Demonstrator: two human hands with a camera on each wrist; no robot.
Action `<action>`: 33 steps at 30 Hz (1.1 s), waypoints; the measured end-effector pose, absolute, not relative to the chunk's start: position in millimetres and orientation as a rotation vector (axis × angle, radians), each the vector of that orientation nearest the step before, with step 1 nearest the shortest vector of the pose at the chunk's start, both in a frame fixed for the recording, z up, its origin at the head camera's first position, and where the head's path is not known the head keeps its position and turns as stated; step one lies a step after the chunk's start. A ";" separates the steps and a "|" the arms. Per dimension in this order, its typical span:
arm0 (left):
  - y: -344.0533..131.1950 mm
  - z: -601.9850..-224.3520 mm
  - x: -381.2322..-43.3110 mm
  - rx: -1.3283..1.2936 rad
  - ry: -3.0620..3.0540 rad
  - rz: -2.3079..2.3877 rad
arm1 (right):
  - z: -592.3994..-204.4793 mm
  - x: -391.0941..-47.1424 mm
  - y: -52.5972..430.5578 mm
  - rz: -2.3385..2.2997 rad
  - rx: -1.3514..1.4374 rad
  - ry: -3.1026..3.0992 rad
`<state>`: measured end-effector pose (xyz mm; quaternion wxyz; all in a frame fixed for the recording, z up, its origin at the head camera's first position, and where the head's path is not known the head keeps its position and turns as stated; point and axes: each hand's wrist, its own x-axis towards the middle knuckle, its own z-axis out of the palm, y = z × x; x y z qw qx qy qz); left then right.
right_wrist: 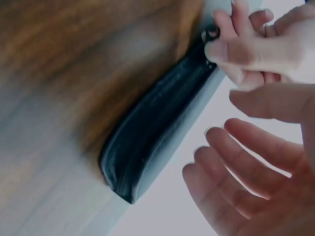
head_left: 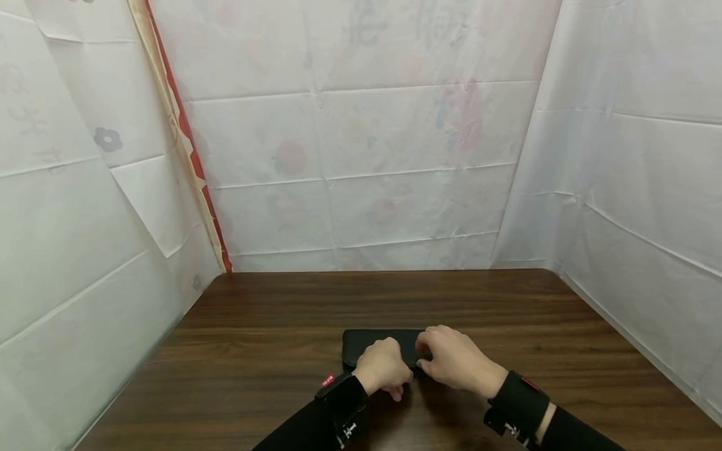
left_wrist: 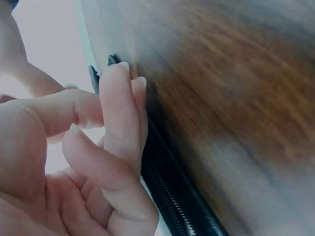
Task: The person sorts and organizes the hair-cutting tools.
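Observation:
A black zippered case [head_left: 359, 343] lies on the wooden table in front of me, its long zip side turned my way. My left hand [head_left: 383, 366] is at the near edge of it, thumb and forefinger pinching the small black zip pull [right_wrist: 212, 35]. Zip teeth [left_wrist: 170, 199] run along the side of the case in the left wrist view. Over the case's right end is my right hand [head_left: 454, 358], its fingers loosely bent and spread. In the right wrist view, nothing sits between that thumb and those fingers [right_wrist: 241, 167].
The dark wood-grain table [head_left: 271, 307] ends at a back edge against a white sheet [head_left: 361, 138]. More white sheeting hangs at the left and right sides. A red-edged strip [head_left: 186, 128] runs down the back left corner. Black bands circle both wrists.

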<state>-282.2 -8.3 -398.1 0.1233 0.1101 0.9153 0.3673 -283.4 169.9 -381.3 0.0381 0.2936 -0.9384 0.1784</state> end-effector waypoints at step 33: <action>1.5 -399.0 -277.3 0.539 3.019 0.524 | -402.3 -333.4 177.0 0.580 0.908 -3.162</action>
